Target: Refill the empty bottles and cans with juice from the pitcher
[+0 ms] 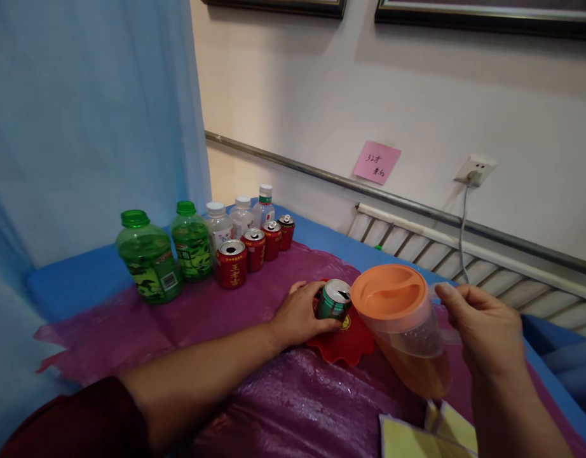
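Note:
My left hand (305, 313) is wrapped round a green drink can (333, 301) with an opened top. The can is on a red scalloped mat (346, 346). Closed on the handle of a clear plastic pitcher (417, 356) is my right hand (488, 327). An orange lid (391, 294) covers the pitcher, which holds a yellowish-brown liquid. It leans to the left, its lid beside the can's top. Whether liquid flows between them I cannot tell.
Several red cans (232, 266) stand in a row at the back left, before clear bottles (220, 226) with white caps. Two green bottles (152, 264) are farther left. Yellow cloths (412, 439) lie at the front. A radiator (431, 254) lines the wall.

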A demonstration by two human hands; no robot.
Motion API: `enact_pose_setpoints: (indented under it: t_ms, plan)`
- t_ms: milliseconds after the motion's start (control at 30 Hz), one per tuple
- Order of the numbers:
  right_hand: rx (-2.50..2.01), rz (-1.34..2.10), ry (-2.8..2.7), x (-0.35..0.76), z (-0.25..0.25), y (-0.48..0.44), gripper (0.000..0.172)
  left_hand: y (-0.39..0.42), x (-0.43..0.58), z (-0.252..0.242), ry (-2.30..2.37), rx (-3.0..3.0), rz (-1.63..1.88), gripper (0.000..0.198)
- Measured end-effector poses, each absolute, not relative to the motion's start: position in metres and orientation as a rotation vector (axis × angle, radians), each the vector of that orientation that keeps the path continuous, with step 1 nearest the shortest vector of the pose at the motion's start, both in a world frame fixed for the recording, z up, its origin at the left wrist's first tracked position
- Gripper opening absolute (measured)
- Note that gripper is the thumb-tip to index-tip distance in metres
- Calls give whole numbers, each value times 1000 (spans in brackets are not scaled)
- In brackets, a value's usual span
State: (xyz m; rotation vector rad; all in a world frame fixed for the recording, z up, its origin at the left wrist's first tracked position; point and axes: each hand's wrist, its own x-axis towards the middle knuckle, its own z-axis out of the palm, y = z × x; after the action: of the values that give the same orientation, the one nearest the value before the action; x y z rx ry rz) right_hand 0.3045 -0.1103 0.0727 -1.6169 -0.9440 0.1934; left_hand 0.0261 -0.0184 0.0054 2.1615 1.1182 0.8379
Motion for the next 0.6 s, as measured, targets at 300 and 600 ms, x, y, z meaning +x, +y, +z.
enact_pose_setpoints:
  t_ms: [300,600]
  plan:
    - [-1664,154,-974,300,78,-113,47,-17,26,3,1128,2179,800,82]
    - [-1674,147,-974,301,77,-115,49,-16,26,0,1137,2168,797,87]
